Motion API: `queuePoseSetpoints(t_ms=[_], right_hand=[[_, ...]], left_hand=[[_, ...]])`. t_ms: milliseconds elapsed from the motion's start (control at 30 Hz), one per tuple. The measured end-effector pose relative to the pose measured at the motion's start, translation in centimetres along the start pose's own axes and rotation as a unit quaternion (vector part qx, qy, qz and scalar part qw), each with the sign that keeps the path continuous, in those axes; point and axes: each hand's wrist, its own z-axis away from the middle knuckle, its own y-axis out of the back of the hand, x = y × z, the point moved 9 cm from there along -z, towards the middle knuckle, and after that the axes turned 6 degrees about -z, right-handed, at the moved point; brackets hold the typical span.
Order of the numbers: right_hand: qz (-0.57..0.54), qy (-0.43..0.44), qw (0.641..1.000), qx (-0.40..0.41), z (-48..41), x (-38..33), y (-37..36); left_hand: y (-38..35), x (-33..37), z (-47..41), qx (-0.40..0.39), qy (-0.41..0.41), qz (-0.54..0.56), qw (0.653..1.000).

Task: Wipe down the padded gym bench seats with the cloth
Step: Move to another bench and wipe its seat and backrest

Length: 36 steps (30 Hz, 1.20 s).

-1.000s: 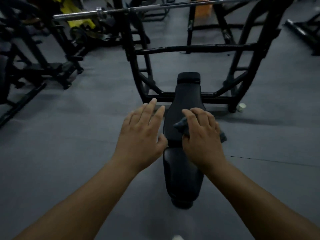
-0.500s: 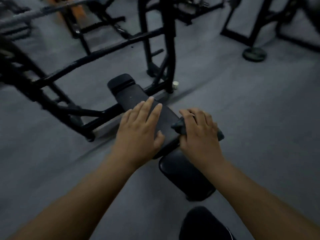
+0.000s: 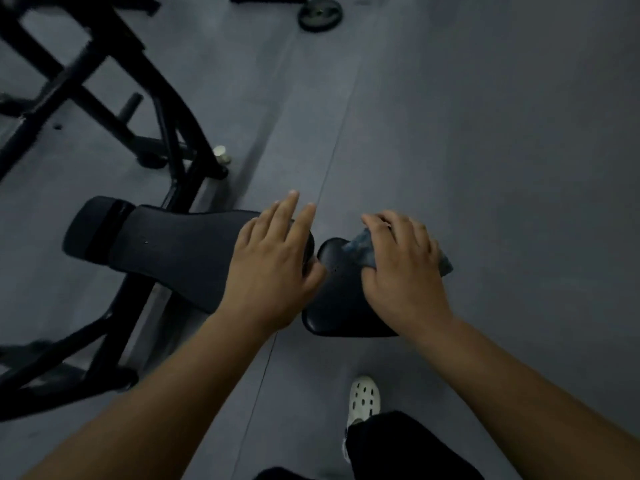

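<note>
My right hand [image 3: 403,271] is curled down over a crumpled blue-grey cloth [image 3: 363,252], pressing it onto the small black seat pad [image 3: 337,299] at the 3 o'clock end of the bench. My left hand [image 3: 273,268] lies flat, fingers spread, holding nothing, on the long back pad [image 3: 173,254] stretching toward 9 o'clock. A white clog [image 3: 363,398] stands on the grey floor [image 3: 485,133] at 6 o'clock.

I count two bench pads: long back pad [image 3: 173,252], seat pad [image 3: 341,292] just right of it; one cloth [image 3: 363,251]; two hands; one white shoe [image 3: 363,400]; one weight plate [image 3: 320,16].
</note>
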Motion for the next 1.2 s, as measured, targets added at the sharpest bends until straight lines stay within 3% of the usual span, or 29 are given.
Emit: queuePoseSetpoints(t_ms=[267,500,767,967,1200], right_hand=[[0.039,-0.112,0.992,0.036,2.8,-0.4,-2.2],[0.088,-0.180,0.976,0.089,5.4,-5.9,-4.5],[0.118,-0.234,0.959,0.107,8.2,-9.2,-7.0],[0.143,-0.243,0.954,0.098,10.0,-5.6,-9.7],[0.131,-0.263,0.955,0.045,10.8,8.6,-20.2]], left_hand=[[-3.2,-1.0,-0.7,-0.023,-0.121,0.029,0.992],[-5.1,-5.5,1.2,-0.030,-0.222,0.042,0.974],[-7.6,-7.8,2.7,-0.036,-0.265,0.090,0.959],[-11.9,-5.7,2.4,-0.033,-0.262,0.112,0.958],[-26.6,2.1,-1.2,-0.039,-0.258,0.115,0.958]])
